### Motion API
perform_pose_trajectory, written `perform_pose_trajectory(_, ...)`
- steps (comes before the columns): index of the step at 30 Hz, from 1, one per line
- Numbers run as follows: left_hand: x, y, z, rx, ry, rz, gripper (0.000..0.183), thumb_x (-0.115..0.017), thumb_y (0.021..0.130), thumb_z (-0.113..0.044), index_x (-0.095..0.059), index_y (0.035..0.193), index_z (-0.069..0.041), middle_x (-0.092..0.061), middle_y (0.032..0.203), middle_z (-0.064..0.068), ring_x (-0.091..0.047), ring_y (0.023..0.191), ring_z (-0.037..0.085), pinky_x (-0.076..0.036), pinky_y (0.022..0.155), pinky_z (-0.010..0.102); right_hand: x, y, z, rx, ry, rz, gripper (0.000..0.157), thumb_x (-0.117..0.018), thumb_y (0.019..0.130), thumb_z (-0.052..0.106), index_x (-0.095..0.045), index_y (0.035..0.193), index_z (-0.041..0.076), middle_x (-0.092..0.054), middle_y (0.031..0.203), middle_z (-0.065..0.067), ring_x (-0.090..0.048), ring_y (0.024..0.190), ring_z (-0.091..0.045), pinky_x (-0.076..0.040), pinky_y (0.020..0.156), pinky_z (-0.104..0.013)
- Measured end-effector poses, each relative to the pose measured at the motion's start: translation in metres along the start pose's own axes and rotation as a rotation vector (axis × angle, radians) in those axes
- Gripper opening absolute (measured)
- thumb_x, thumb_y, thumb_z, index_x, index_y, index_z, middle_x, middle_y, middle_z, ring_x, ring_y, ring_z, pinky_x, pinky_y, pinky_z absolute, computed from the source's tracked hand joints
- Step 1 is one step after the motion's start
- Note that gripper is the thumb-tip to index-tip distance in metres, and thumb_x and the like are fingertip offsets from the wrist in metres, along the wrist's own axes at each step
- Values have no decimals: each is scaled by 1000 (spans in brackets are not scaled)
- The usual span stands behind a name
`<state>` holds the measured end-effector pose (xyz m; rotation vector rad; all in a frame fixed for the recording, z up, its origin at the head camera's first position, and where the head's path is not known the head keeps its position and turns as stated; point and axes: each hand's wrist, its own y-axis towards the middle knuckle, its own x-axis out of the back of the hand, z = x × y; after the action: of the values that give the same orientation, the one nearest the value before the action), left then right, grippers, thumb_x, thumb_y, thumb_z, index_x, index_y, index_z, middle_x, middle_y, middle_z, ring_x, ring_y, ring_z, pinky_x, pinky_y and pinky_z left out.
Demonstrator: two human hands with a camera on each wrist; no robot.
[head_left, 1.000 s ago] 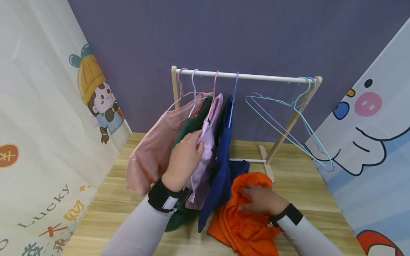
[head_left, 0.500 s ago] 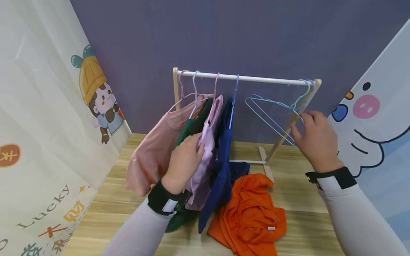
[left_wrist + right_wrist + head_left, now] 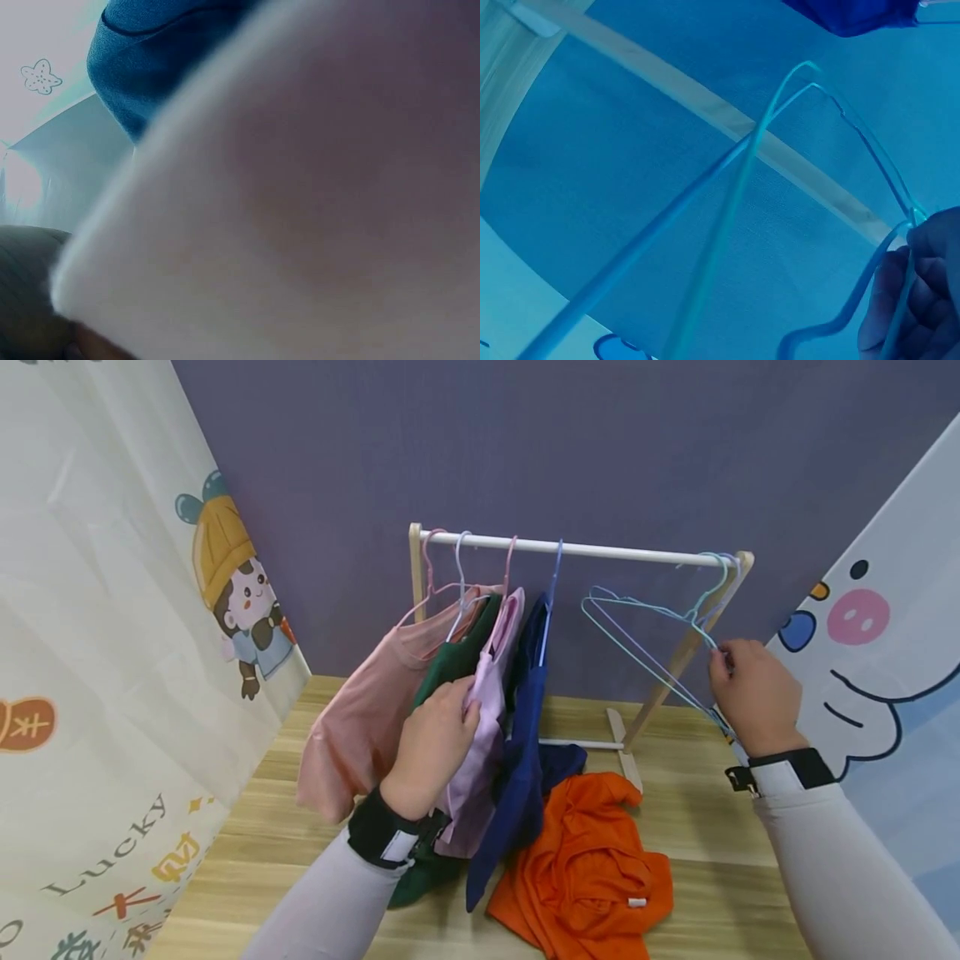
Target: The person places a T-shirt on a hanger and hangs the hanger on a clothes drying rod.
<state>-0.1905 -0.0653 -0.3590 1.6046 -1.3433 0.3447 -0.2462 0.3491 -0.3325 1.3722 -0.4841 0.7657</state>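
My left hand [image 3: 435,739] grips the lilac shirt [image 3: 491,693] by its edge, between the green shirt [image 3: 450,664] and the navy blue shirt [image 3: 528,718], all on hangers. At the right end of the rail [image 3: 622,552], my right hand [image 3: 759,697] pinches the sloping arm of a mint-green hanger [image 3: 731,202]. A bluish-purple hanger [image 3: 679,206] hangs right beside it; both hooks are on the rail. In the left wrist view, a blurred pale surface covers most of the picture.
An orange shirt [image 3: 600,868] lies crumpled on the wooden table [image 3: 262,852], in front of the rack's right foot [image 3: 626,752]. A pink shirt [image 3: 367,718] hangs at the rail's left end. Printed curtains [image 3: 112,610] stand on both sides.
My right hand has left the orange shirt, risen to the right and taken hold of the mint-green hanger. My left hand stays on the lilac shirt.
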Motion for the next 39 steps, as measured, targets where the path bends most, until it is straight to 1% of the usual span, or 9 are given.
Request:
perform_pose_trajectory(4, 0, 0, 0, 1, -3, 3, 35, -62, 104, -23, -66, 137, -10, -73, 117, 13, -74, 96, 33, -62, 81, 49, 2, 4, -3, -16, 33, 23, 31, -57, 104, 19, -68, 109, -9, -69, 94, -32, -64, 68, -44, -44, 50, -50)
perform_pose_trajectory(8, 0, 0, 0, 0, -7, 6, 35, -61, 104, -22, -66, 137, -10, -73, 118, 14, -74, 97, 33, -62, 82, 49, 5, 5, -5, -82, 75, 75, 34, -56, 105, 24, -65, 105, -9, -68, 86, -32, -57, 58, -37, -33, 46, -35)
perform_pose_trajectory(11, 0, 0, 0, -2, -9, 4, 34, -61, 104, -22, -66, 136, -10, -73, 117, 14, -73, 97, 34, -62, 83, 50, 5, 4, -5, -123, 107, 95, 35, -54, 106, 26, -64, 106, -8, -66, 80, -30, -51, 54, -30, -30, 46, -33)
perform_pose_trajectory(16, 0, 0, -1, -9, -11, -3, 34, -61, 104, -21, -66, 135, -9, -73, 115, 14, -73, 95, 34, -62, 82, 49, 4, 7, -4, -185, 160, 125, 39, -51, 107, 30, -64, 108, -7, -64, 82, -25, -48, 57, -25, -32, 46, -31)
perform_pose_trajectory(21, -1, 0, 0, -13, -10, -7, 33, -61, 104, -21, -66, 135, -9, -73, 116, 14, -73, 96, 34, -62, 83, 49, 7, 12, 2, -245, 193, 66, 41, -52, 107, 35, -67, 109, -3, -65, 88, -21, -45, 61, -9, -33, 52, -23)
perform_pose_trajectory(25, -2, 0, 1, -8, -9, -4, 34, -61, 104, -21, -66, 135, -9, -73, 117, 14, -74, 97, 33, -62, 83, 49, 18, 9, 9, -247, 228, 5, 39, -56, 106, 35, -69, 105, -1, -63, 86, -16, -41, 63, -2, -31, 54, -19)
perform_pose_trajectory(32, -4, -1, 2, -12, -9, -4, 34, -62, 104, -21, -66, 136, -10, -73, 118, 14, -73, 98, 35, -61, 82, 51, 34, -30, 6, -328, 280, 18, 36, -59, 105, 37, -71, 108, 4, -49, 71, 18, -43, 64, -4, -33, 54, -19)
perform_pose_trajectory(36, -4, -1, 3, -17, -9, -10, 34, -62, 104, -22, -66, 135, -10, -73, 117, 14, -73, 97, 34, -61, 82, 50, 30, -73, -1, -340, 349, -4, 28, -63, 104, 28, -77, 112, 5, -51, 70, 28, -44, 60, 0, -34, 53, -16)
perform_pose_trajectory(39, -3, 1, 5, -20, -13, -15, 33, -61, 104, -22, -67, 135, -10, -74, 118, 14, -73, 99, 33, -61, 83, 50, 17, -113, -4, -313, 405, -17, 20, -67, 101, 15, -78, 109, 1, -53, 72, 30, -44, 59, 2, -34, 54, -13)
